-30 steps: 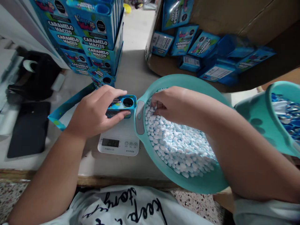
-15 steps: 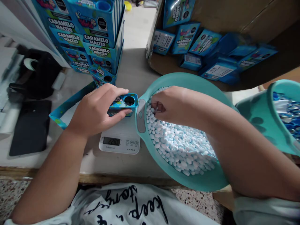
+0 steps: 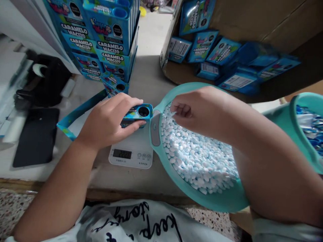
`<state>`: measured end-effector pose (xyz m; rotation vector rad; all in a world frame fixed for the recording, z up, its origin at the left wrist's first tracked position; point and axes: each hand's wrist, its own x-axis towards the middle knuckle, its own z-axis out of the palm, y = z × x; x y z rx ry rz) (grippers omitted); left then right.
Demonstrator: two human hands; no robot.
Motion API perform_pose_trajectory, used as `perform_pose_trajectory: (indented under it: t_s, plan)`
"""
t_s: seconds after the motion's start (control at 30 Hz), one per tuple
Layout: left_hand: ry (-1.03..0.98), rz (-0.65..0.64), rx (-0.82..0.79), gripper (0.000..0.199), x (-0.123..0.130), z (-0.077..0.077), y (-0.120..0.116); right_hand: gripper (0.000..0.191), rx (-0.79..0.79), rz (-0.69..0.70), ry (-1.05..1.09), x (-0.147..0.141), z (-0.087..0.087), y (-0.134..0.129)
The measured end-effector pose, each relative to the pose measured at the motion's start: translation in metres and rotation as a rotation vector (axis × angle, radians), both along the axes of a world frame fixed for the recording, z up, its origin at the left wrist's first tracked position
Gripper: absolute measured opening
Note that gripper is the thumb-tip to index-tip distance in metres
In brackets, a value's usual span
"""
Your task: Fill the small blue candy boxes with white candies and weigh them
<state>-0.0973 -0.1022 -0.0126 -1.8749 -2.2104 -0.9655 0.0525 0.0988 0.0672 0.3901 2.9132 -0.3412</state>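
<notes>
My left hand [image 3: 108,121] grips a small blue candy box [image 3: 136,112] by its sides, its round dark hole facing up. The box is over a white digital scale [image 3: 131,157] whose display is lit. Just above the white and pale blue candies [image 3: 196,154] in a teal basin [image 3: 171,178], my right hand [image 3: 191,107] is closed, with a bit of something white at its fingertips, seemingly a candy. The basin's grey-padded handle [image 3: 155,127] lies beside the box.
Stacked blue boxes [image 3: 108,33] stand at the back left, beside an open blue tray [image 3: 68,129]. A cardboard carton [image 3: 174,72] with blue boxes is at the back right. A teal bucket [image 3: 285,121] stands right; a black phone [image 3: 36,137] and tape dispenser [image 3: 47,80] lie left.
My right hand has lifted off the candies and moved slightly right, its fingers still closed. My left hand keeps hold of the box. The whole view has shifted a little.
</notes>
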Motion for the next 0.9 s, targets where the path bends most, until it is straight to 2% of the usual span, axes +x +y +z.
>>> perform_pose_trajectory:
  t_s: [0.07, 0.2, 0.4, 0.53, 0.67, 0.8, 0.9]
  plan:
    - [0.015, 0.001, 0.03, 0.034, 0.0, -0.001, 0.0, 0.008, -0.016, 0.011, 0.112, -0.001, 0.002, -0.005]
    - [0.021, -0.007, 0.022, 0.039, -0.001, -0.003, 0.0, 0.008, -0.08, 0.149, 0.311, -0.002, 0.001, -0.015]
    - [0.068, -0.012, 0.075, 0.043, -0.001, -0.005, 0.0, 0.017, -0.118, 0.321, 0.488, -0.004, -0.017, -0.021]
    - [0.094, -0.021, 0.086, 0.041, -0.002, -0.006, 0.001, 0.023, -0.092, 0.418, 0.512, -0.007, -0.029, -0.021]
    - [0.104, -0.046, 0.114, 0.037, -0.002, -0.006, 0.001, 0.028, -0.02, 0.498, 0.485, -0.009, -0.033, -0.019]
    - [0.118, -0.058, 0.127, 0.034, -0.001, -0.004, 0.001, 0.031, 0.039, 0.512, 0.508, -0.008, -0.026, -0.019]
    - [0.13, -0.046, 0.116, 0.036, -0.002, -0.004, 0.0, 0.029, 0.086, 0.378, 0.449, -0.004, -0.012, -0.016]
